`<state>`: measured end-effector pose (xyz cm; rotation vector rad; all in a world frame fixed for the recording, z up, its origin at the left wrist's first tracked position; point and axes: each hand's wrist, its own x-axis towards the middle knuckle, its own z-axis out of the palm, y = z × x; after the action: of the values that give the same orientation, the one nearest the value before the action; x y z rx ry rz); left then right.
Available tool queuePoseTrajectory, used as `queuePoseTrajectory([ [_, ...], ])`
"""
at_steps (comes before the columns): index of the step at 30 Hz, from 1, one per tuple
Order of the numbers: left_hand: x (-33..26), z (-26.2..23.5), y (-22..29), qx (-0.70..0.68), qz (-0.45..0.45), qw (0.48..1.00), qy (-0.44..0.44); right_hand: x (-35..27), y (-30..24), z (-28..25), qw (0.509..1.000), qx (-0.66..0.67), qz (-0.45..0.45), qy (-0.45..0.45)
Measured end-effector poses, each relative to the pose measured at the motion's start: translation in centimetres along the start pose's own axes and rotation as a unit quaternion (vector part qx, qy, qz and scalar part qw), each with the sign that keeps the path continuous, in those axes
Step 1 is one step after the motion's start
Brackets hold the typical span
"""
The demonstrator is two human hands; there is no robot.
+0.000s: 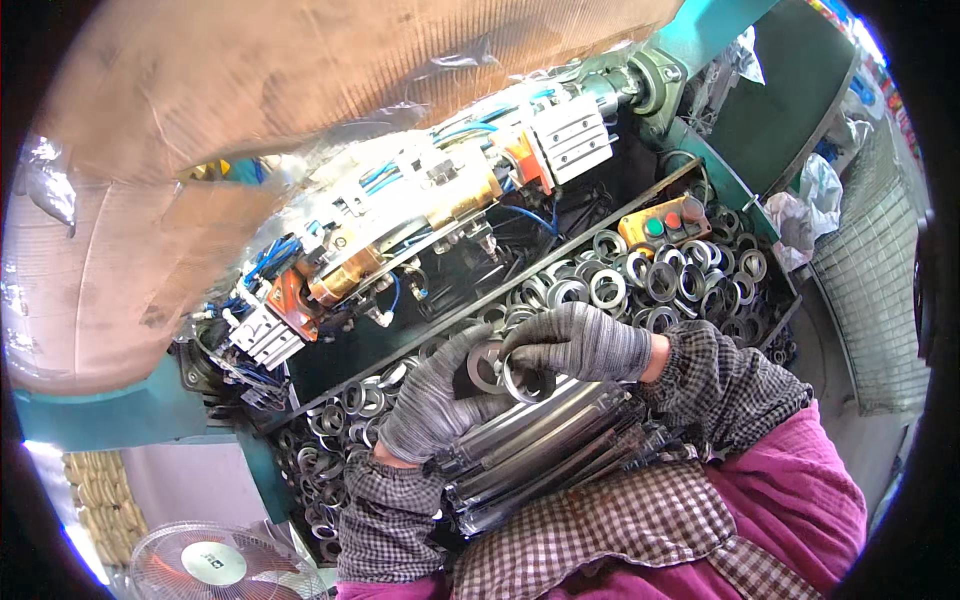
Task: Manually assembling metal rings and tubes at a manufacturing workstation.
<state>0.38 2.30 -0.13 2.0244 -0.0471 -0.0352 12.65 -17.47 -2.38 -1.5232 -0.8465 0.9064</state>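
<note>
My left hand (430, 402), in a grey striped knit glove, is closed round a metal ring (477, 372). My right hand (580, 342), gloved the same way, pinches a second metal ring (509, 384) by its edge. The two rings are side by side, almost touching or overlapping; the frame does not show which. Just below both hands lies a bundle of long, shiny dark metal strips (540, 440), in front of my checked apron. Many loose metal rings (607, 288) are heaped beyond my right hand, and another heap (325, 440) lies left of my left hand.
Across the far side runs a machine beam (455, 195) with clamps, cylinders and blue air hoses. A yellow control box (665, 225) with green and red buttons sits at the tray's right end. Brown sheeting (250, 80) hangs above. A fan (215, 565) stands lower left.
</note>
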Motion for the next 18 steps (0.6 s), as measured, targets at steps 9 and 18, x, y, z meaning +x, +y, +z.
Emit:
queuePoseTrajectory([
  [9,-0.9,0.3,1.0,-0.208,-0.071,0.975,-0.004,0.4,-0.8,-1.0,0.996,0.005,-0.079,0.033],
  [18,0.8,-8.6,-1.3,0.436,-0.119,0.846,0.282,4.4,-2.0,-8.0,0.779,-0.501,-0.288,0.245],
])
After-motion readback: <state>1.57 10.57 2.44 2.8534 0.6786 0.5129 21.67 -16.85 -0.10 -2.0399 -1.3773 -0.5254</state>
